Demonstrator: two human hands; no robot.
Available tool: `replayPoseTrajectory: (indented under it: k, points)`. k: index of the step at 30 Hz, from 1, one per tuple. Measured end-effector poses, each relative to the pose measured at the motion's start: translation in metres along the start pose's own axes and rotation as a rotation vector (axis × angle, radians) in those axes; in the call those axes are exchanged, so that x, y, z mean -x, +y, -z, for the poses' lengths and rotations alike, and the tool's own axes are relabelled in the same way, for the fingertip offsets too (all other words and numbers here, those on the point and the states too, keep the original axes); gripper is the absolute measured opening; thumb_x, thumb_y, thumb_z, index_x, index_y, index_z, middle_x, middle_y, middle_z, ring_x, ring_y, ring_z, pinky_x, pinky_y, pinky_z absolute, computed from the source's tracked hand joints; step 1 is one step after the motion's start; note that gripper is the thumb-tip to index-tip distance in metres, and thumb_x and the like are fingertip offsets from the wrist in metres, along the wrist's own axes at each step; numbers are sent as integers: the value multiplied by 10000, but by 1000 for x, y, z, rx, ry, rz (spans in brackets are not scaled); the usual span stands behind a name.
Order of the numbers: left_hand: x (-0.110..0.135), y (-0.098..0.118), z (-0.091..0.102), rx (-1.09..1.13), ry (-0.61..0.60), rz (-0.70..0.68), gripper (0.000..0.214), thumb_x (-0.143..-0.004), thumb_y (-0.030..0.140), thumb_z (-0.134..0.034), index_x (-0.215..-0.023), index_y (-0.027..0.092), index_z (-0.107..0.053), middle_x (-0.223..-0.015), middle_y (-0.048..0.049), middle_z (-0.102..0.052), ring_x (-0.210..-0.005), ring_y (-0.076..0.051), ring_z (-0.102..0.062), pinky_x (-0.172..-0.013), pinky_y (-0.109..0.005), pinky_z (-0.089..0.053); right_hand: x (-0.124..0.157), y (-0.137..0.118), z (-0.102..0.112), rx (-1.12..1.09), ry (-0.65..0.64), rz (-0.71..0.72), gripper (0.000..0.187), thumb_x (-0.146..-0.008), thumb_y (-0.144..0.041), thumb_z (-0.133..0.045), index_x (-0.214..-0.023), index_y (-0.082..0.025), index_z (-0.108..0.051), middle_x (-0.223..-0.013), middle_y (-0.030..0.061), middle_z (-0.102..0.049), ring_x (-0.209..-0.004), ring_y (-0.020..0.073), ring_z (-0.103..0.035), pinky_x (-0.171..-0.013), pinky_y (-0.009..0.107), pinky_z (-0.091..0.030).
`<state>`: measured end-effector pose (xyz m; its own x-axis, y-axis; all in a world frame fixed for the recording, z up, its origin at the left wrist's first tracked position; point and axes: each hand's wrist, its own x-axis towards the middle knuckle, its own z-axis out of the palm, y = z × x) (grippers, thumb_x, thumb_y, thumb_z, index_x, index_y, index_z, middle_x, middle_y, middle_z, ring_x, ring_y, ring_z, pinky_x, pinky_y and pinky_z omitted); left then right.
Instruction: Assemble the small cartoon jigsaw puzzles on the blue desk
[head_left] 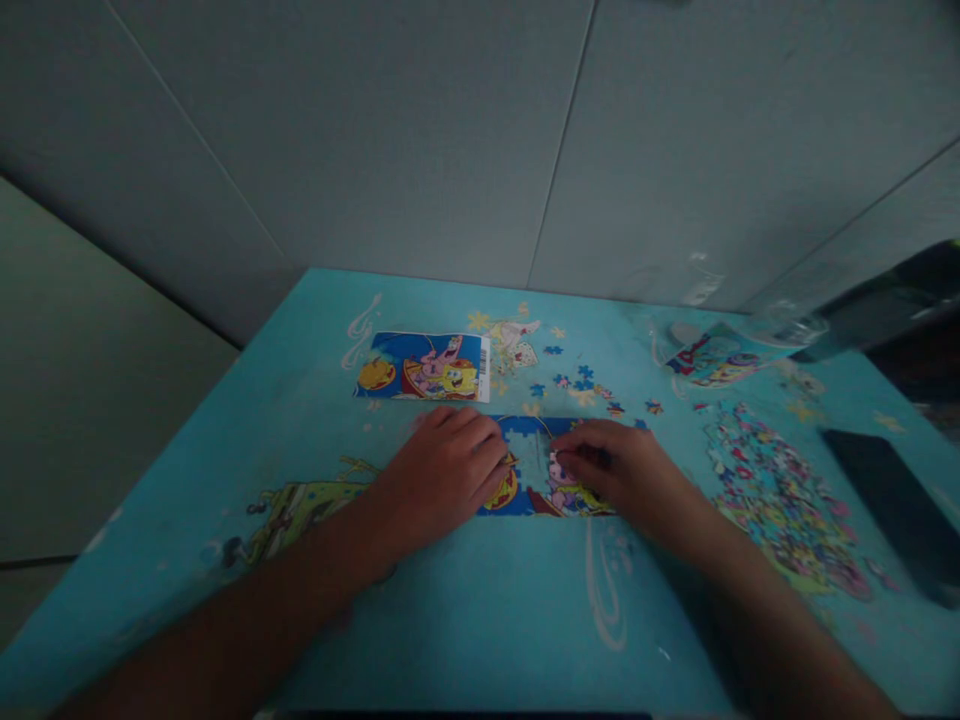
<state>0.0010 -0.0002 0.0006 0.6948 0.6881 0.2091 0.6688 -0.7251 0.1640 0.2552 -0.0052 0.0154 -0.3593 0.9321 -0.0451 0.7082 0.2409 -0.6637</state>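
Note:
A partly assembled jigsaw puzzle [506, 495] lies at the middle of the table, blue with a burger and cartoon figures. An open gap runs through its upper middle, showing the tabletop. My left hand [450, 460] rests over the puzzle's left part, fingers lying flat and close together, covering that end. Over the right part, my right hand [611, 460] is closed in a pinch at the gap's right edge. A pink jigsaw piece [556, 468] shows at its fingertips; the palm hides the pieces beneath.
Behind the puzzle lies a reference picture card [427, 365]. Several loose blue pieces [585, 375] are scattered to its right. Farther right are a big heap of pieces [780, 490], a dark phone [892, 500] and a clear plastic container [742, 350] on its side. A wall [420, 150] borders the table's back.

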Motion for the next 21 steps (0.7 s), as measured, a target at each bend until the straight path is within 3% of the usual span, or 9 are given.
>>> replayPoseTrajectory:
  k: [12, 17, 21]
  points:
    - [-1, 0, 2, 7, 4, -7, 226, -1031, 302, -492, -993, 172, -673, -992, -60, -645, -968, -224, -573, -881, -413, -422, -2, 2, 6, 85, 95, 67, 135, -916, -199, -647, -995, -240, -747, -961, 29, -736, -879, 182, -664, -813, 316, -491]
    - [-1, 0, 2, 16, 14, -12, 207, -1024, 284, -504, -1000, 172, -676, -994, -67, -650, -973, -222, -572, -890, -410, -425, 0, 6, 14, 80, 226, -16, 187, -966, -278, -575, -1061, -232, -730, -989, 56, -742, -827, 180, -678, -756, 313, -507]
    - [-1, -1, 1, 21, 27, -26, 199, -1022, 277, -510, -996, 172, -677, -996, -70, -651, -971, -219, -569, -897, -408, -428, 1, 5, 15, 79, 184, -33, 179, -939, -274, -600, -1042, -231, -740, -953, 53, -745, -802, 182, -669, -717, 307, -499]
